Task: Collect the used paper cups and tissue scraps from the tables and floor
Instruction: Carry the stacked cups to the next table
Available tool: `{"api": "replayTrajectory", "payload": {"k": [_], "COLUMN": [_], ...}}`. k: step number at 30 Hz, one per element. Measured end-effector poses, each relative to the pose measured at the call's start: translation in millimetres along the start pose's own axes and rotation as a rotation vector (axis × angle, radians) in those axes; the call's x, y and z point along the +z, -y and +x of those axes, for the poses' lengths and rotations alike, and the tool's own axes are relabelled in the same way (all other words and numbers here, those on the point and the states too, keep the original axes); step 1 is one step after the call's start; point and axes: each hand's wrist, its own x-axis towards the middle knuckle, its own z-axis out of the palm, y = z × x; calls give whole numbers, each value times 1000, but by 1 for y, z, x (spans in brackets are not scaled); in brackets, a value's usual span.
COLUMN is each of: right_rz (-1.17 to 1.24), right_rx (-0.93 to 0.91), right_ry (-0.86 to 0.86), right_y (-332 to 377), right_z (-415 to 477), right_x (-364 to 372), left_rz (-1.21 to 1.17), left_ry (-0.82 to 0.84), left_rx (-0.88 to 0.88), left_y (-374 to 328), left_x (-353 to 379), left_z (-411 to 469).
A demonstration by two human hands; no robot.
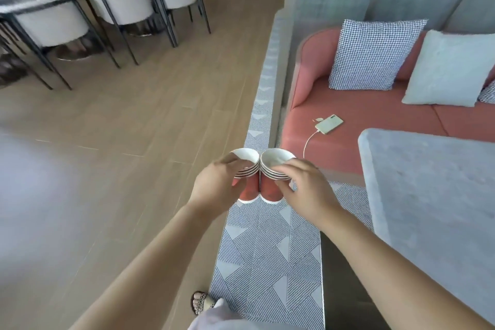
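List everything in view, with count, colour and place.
left cup stack: one, red and white, in left hand
right cup stack: one, red and white, in right hand
phone: one, pale gold, on sofa
sofa: one, coral, right
cushions: three, two checked, one pale, on sofa
table: one, grey, right front
rug: one, grey patterned, underfoot
chairs: at least three, white, far left
left hand: one, grips left cup stack
right hand: one, grips right cup stack

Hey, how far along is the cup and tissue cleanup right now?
Several cups are already nested into two stacks. The left hand grips the left stack, the right hand the right stack, side by side. No tissue scraps or bin show here, so those likely remain.
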Motion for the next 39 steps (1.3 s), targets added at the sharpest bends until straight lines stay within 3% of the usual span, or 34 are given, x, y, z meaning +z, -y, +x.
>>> {"api": "replayTrajectory", "payload": {"k": [14,28,39], "right_rz": [181,323,402], "right_rx": [-240,-582,-840], "right_ry": [107,384,557], "right_y": [159,284,372], "right_z": [171,271,399], "right_x": [153,273,361], "left_rz": [117,116,206], "left_ry": [-177,-407,-546], "left_rx": [-298,-729,-982], "left_y": [202,326,416], "left_x": [-145,-224,-290], "left_z": [0,-48,-13]}}
